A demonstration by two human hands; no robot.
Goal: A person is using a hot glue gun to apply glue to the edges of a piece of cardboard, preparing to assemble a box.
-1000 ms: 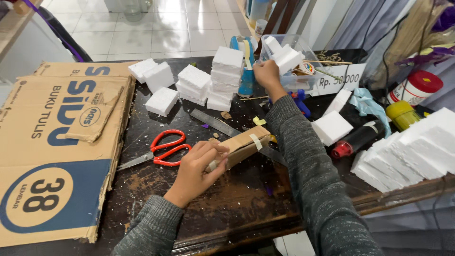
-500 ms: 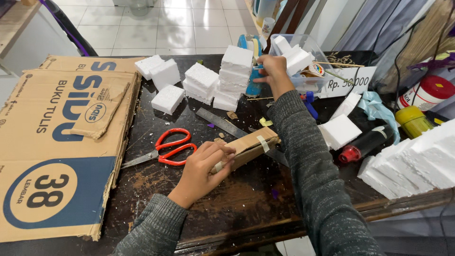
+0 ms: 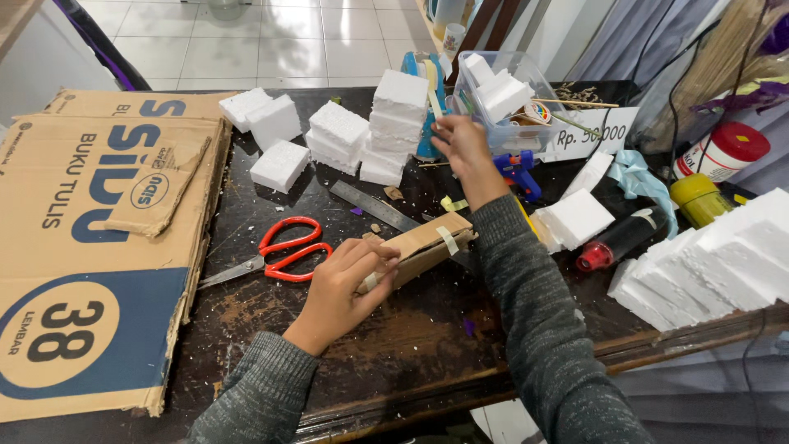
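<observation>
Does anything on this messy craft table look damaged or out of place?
Yes. The flattened cardboard box on the left has a ragged, torn edge and a loose torn flap lying on it. White foam crumbs are scattered over the dark table, which is scuffed and worn.

On my dark table (image 3: 271, 329), red-handled scissors (image 3: 275, 255) lie just beside a flattened cardboard box (image 3: 90, 247) that covers the near left side. A metal ruler (image 3: 374, 205) runs slantwise behind the scissors. At the far left sit 3 loose white foam blocks (image 3: 275, 140). Off to my right there's a dark bottle with a red cap (image 3: 618, 240) lying down, a yellow jar (image 3: 700, 200), a light blue cloth (image 3: 645, 181) and a white tub with a red lid (image 3: 723, 152).
</observation>
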